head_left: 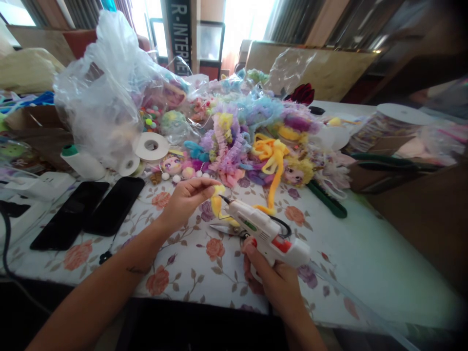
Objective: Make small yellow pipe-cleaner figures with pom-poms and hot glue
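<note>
My right hand (268, 268) is wrapped round the handle of a white glue gun (256, 219), its dark nozzle pointing up and left. A long clear glue stick (351, 292) runs out of the gun's back end. In my left hand (190, 197), thumb and fingertips pinch the end of a fuzzy yellow chenille stem (218, 190). The nozzle tip is at or very close to that pinched end; contact is hard to make out. Under the gun lie scissors (224, 228), partly hidden by it. More yellow chenille (280, 183) trails across the tablecloth from a looped bundle.
Two black phones (115, 207) lie at the left, near a thread cone (82, 162) and a ribbon roll (151, 146). Behind my hands rises a pile of pastel trimmings, doll heads (294, 170) and plastic bags (106, 92). A cardboard box (413, 209) stands on the right.
</note>
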Action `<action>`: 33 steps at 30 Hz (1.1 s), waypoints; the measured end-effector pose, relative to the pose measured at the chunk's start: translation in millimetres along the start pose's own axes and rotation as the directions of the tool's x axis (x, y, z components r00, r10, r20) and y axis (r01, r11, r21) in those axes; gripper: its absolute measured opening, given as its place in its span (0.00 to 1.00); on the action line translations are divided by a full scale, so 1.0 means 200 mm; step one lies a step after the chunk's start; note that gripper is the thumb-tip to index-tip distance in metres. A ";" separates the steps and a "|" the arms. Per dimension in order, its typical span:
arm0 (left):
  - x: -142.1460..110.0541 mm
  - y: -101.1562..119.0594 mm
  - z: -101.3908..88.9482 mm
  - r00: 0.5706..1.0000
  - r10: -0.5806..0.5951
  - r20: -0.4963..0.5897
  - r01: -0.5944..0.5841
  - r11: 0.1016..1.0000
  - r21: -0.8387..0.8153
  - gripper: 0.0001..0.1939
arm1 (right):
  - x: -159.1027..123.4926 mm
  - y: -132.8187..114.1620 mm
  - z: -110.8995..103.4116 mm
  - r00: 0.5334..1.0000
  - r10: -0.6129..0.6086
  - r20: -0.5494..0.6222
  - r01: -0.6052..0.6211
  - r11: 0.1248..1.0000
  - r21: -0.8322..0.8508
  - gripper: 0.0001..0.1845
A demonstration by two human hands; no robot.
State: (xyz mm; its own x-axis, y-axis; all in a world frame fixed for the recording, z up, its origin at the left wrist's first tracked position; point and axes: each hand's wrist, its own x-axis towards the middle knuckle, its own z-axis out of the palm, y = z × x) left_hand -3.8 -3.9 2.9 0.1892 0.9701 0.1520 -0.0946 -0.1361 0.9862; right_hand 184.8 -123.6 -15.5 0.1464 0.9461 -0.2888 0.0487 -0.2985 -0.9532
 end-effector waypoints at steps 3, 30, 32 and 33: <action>0.00 -0.01 0.00 1.000 -0.003 0.014 0.003 1.000 -0.006 0.12 | 0.00 -0.02 0.01 1.000 -0.011 -0.016 0.012 0.999 0.044 0.22; 0.00 -0.01 -0.01 0.999 -0.018 0.044 0.021 0.998 -0.053 0.11 | -0.01 -0.04 0.03 0.997 0.024 -0.069 -0.020 0.998 0.057 0.22; 0.00 -0.01 -0.01 0.998 -0.030 0.046 0.034 0.996 -0.087 0.11 | -0.01 -0.03 0.03 0.998 0.021 -0.067 -0.017 0.998 0.061 0.22; 0.00 -0.01 -0.01 0.998 -0.036 0.046 0.041 0.994 -0.098 0.11 | -0.01 -0.03 0.03 0.998 0.018 -0.065 -0.014 0.998 0.063 0.21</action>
State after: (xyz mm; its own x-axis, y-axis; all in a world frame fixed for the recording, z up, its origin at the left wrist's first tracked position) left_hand -5.1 -3.1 0.2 0.2374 0.9641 0.1191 -0.1819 -0.0763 0.9804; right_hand 179.0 -123.1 -9.8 0.2112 0.9304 -0.2997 -0.0160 -0.3033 -0.9528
